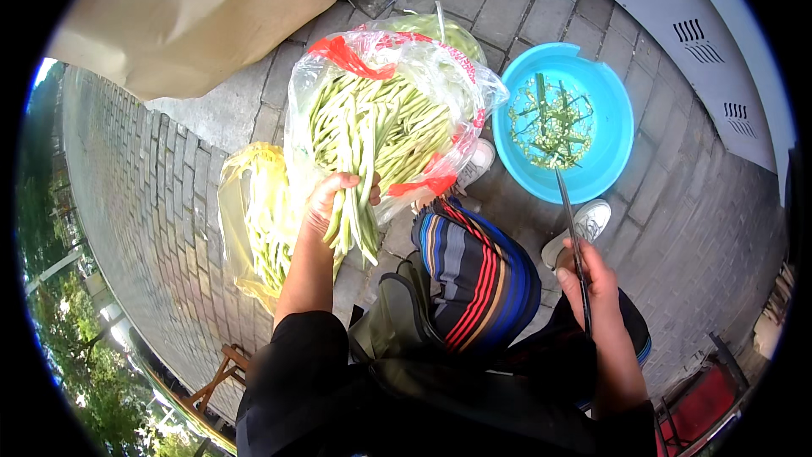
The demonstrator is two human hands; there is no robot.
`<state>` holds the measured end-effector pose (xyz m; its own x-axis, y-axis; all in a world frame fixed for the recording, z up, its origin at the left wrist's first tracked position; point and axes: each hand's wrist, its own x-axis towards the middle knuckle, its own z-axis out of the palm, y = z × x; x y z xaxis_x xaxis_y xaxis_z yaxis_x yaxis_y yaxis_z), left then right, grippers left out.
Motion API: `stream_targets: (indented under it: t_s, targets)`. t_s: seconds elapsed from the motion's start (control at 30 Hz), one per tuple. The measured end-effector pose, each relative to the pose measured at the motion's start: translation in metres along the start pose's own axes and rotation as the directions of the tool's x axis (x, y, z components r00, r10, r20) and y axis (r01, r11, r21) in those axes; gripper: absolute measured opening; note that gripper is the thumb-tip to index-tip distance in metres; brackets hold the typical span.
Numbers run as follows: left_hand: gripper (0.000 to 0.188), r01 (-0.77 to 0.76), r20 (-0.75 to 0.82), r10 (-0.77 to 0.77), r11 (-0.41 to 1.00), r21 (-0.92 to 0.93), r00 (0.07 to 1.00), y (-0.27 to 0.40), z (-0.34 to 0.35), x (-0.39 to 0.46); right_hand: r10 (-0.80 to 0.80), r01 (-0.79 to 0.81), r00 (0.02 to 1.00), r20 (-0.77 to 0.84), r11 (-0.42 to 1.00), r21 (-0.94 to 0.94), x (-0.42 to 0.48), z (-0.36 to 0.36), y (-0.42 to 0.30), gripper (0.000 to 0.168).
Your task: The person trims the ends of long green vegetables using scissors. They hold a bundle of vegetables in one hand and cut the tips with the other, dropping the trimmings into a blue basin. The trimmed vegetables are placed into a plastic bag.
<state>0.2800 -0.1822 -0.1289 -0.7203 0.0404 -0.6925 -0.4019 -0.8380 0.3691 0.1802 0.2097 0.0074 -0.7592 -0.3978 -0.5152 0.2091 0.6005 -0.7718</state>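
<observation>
My left hand [333, 197] grips a bunch of long green beans [355, 216] by its middle, over the near edge of an open clear plastic bag [298, 101]. That bag is full of more green beans [406, 120] and has red handles. In my right hand [593, 279] is a slim bladed tool [571, 222], seen edge-on, so its exact kind is unclear. Its tip points at the near inner side of a blue plastic basin [612, 108]. Cut bean ends and green scraps [555, 124] lie on the basin's bottom.
A yellow plastic bag [254, 228] of beans stands left of the clear bag, on brick paving [184, 184]. Brown sheet material [209, 13] overhangs the upper left. A grey vented panel [698, 44] borders the right. My striped-trousered knee [476, 279] lies between my hands.
</observation>
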Motion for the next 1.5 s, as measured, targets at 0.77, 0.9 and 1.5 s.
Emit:
stream_targets:
  t_s: [0.77,0.9,1.5]
  targets:
    - [0.057,-0.167,0.570,-0.237,0.807,0.566,0.787,-0.083,0.368,0.016,-0.111,0.504,0.826,-0.553,0.586,0.635,0.003,-0.092,-0.033,0.043]
    - [0.055,-0.176,0.550,-0.318,0.725,0.666,0.772,-0.105,0.362,0.039,-0.045,0.380,0.887,-0.460,0.635,0.672,0.010,-0.099,-0.006,0.044]
    - [0.035,-0.237,0.505,-0.168,0.731,0.640,0.846,-0.085,0.356,0.074,-0.122,0.278,0.946,-0.299,0.779,0.562,0.046,-0.108,-0.017,0.038]
